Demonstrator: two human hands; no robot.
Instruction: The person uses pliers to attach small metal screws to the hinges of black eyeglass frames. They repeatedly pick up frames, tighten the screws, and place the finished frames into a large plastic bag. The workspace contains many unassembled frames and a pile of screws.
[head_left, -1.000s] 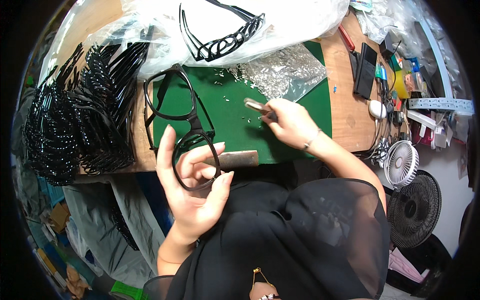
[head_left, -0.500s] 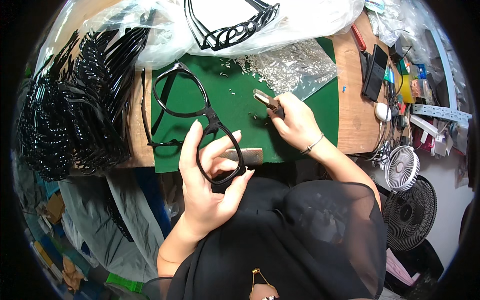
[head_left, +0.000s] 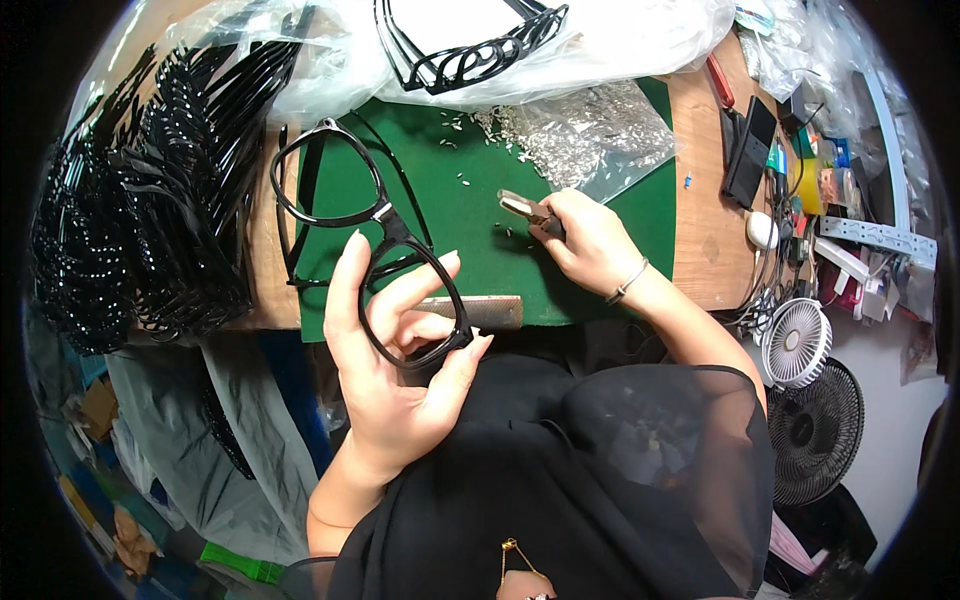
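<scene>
My left hand [head_left: 400, 370] grips a black eyeglass frame [head_left: 400, 225] by one rim, with thumb and fingers around it; the frame stands tilted above the green mat. Thin black temple arms [head_left: 405, 180] show behind it; I cannot tell whether they all belong to this frame or to another pair. My right hand [head_left: 590, 240] is closed around pliers [head_left: 530, 208], their metal jaws pointing left over the mat, clear of the frame. Small silvery pieces [head_left: 530, 150] lie in and beside a clear plastic bag, with several loose on the green mat [head_left: 460, 220].
Bundles of black frames [head_left: 190, 200] crowd the left side. More black frames [head_left: 480, 60] rest on white plastic at the back. A textured flat bar [head_left: 480, 312] lies at the mat's near edge. To the right are a phone [head_left: 750, 150], cables and two fans [head_left: 797, 343].
My left hand and the eyeglass frame have shifted left, and the frame has turned, so the temple arms show differently. The pliers' jaws have tilted slightly while my right hand stays nearly in place.
</scene>
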